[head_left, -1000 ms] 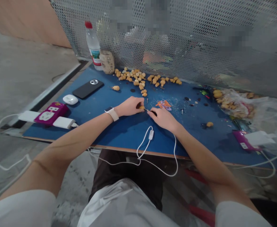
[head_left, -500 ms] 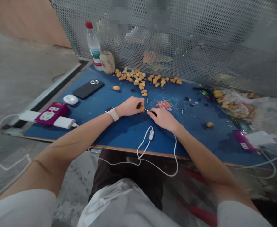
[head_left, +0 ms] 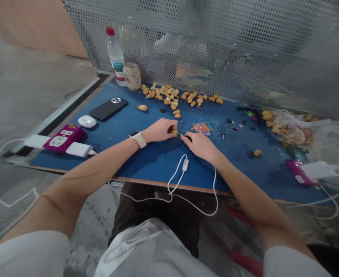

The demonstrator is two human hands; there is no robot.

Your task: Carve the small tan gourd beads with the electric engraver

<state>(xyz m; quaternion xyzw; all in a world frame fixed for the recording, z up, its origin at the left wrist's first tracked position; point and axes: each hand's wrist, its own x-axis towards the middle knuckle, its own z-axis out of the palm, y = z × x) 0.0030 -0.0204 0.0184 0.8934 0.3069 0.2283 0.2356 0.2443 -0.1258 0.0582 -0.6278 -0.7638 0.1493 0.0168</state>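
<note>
My left hand (head_left: 161, 130), with a watch on its wrist, is closed around a small tan gourd (head_left: 174, 131) above the blue table. Closed just to the right of it, my right hand (head_left: 200, 145) pinches a thin metal-tipped tool (head_left: 179, 134). The tool's tip points left and meets the gourd or comes very close to it; the fingers hide its handle. A white cable (head_left: 215, 182) with an inline switch (head_left: 185, 165) loops over the table's front edge and disappears under my right wrist. Orange and purple scraps (head_left: 201, 128) lie just beyond my right hand.
Many small gourds (head_left: 169, 92) lie along the mesh panel (head_left: 244, 57), near a bottle (head_left: 116, 57) and a jar (head_left: 132, 77). On the left are a phone (head_left: 108, 109), a white case (head_left: 87, 121) and a purple power strip (head_left: 62, 138). A plastic bag (head_left: 316, 134) sits right.
</note>
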